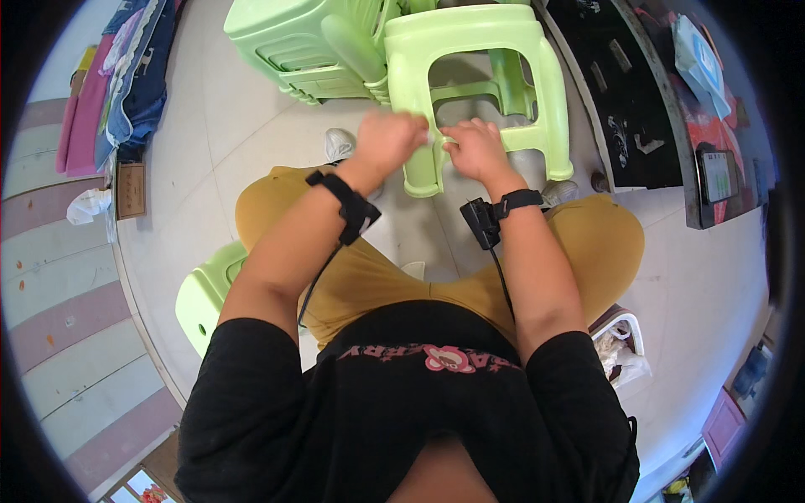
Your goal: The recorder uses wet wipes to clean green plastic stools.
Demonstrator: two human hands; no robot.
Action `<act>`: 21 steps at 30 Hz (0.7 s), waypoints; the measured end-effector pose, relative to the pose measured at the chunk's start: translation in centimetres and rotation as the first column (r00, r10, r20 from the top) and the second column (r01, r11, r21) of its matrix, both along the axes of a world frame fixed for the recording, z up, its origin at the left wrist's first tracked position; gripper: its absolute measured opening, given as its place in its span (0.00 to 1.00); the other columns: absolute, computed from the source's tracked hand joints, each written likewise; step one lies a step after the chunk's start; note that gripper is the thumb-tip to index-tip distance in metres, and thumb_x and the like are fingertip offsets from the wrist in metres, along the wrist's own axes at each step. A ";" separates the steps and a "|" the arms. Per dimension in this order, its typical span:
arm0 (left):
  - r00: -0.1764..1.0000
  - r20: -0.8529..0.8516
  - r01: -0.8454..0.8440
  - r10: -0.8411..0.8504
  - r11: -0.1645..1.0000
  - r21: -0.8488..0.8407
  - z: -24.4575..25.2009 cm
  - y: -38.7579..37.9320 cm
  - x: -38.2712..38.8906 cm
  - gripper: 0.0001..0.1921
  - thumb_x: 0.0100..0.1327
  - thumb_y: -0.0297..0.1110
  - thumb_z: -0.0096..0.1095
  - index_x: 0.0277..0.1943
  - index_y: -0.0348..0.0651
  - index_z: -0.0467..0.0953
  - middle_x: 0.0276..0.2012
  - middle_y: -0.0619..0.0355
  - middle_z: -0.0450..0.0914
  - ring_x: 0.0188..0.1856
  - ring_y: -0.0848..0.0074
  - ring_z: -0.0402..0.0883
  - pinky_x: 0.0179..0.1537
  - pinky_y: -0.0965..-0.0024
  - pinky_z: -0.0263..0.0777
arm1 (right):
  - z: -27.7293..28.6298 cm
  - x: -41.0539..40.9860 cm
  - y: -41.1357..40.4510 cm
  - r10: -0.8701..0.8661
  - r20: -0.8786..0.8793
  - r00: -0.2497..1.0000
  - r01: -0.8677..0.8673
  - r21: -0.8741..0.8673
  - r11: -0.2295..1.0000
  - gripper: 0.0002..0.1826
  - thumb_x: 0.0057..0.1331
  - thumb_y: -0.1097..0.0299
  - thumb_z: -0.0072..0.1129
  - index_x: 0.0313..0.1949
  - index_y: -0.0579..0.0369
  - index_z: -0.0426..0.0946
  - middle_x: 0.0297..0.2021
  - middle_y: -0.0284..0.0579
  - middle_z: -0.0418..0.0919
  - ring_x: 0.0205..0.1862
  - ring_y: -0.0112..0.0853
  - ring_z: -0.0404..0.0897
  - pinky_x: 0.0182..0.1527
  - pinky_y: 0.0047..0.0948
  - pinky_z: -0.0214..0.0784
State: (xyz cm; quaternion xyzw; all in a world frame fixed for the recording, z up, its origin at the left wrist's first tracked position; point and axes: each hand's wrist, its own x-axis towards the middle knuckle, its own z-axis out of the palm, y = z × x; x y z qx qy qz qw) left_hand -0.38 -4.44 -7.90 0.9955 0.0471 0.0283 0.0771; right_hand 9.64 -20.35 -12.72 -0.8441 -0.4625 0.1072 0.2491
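A light-green plastic stool [478,31] stands in front of my knees, its open side frame and legs facing me. My right hand [478,151] is at the joint of its near left leg and lower crossbar, thumb and fingers closed around the plastic. Beside that same leg is my left hand [391,141], blurred, with its fingers curled. Something small and whitish shows at the left fingertips; blur hides what it is and whether it is held. Both wrists wear black straps with a small black device and cable.
Several nested green stools [302,50] stand at the upper left. A black cabinet [619,94] and a glass-topped table [755,207] bearing a phone [717,176] lie to the right. A bin with a plastic liner [629,352] is by my right thigh. A cardboard box [131,190] stands left.
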 end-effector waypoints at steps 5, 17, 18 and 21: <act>0.949 0.169 -0.253 0.267 0.962 -0.099 3.1 3.5 5.4 0.13 0.61 0.45 0.58 0.42 0.46 0.77 0.36 0.52 0.82 0.35 0.58 0.81 0.38 0.59 0.73 | -0.3 -0.1 0.1 -0.004 0.002 1.000 0.004 0.007 1.000 0.15 0.58 0.63 0.57 0.45 0.44 0.81 0.39 0.36 0.80 0.49 0.34 0.73 0.53 0.36 0.56; 0.790 -0.196 -0.565 0.582 0.565 -0.600 -10.2 2.6 -1.8 0.14 0.68 0.36 0.44 0.42 0.31 0.73 0.32 0.45 0.79 0.32 0.62 0.80 0.35 0.61 0.73 | -0.3 0.3 0.5 -0.034 -0.017 0.999 0.034 0.016 0.999 0.14 0.58 0.63 0.57 0.44 0.44 0.82 0.38 0.38 0.80 0.48 0.35 0.73 0.52 0.36 0.55; 0.788 -0.197 -0.568 0.583 0.565 -0.599 -11.5 2.0 -3.3 0.14 0.68 0.36 0.44 0.42 0.31 0.73 0.32 0.45 0.79 0.32 0.62 0.80 0.35 0.61 0.73 | -0.5 0.2 0.7 -0.032 -0.013 0.999 0.032 0.029 0.999 0.14 0.58 0.63 0.56 0.44 0.44 0.82 0.38 0.38 0.80 0.48 0.35 0.73 0.53 0.36 0.55; 0.857 -0.203 -0.512 0.473 0.744 -0.429 -12.5 0.0 -5.7 0.14 0.68 0.35 0.43 0.40 0.31 0.73 0.29 0.47 0.78 0.28 0.66 0.79 0.32 0.63 0.73 | -0.9 0.2 0.7 -0.036 -0.012 0.999 0.037 0.031 0.999 0.14 0.58 0.63 0.56 0.44 0.44 0.82 0.38 0.38 0.80 0.48 0.35 0.73 0.53 0.36 0.54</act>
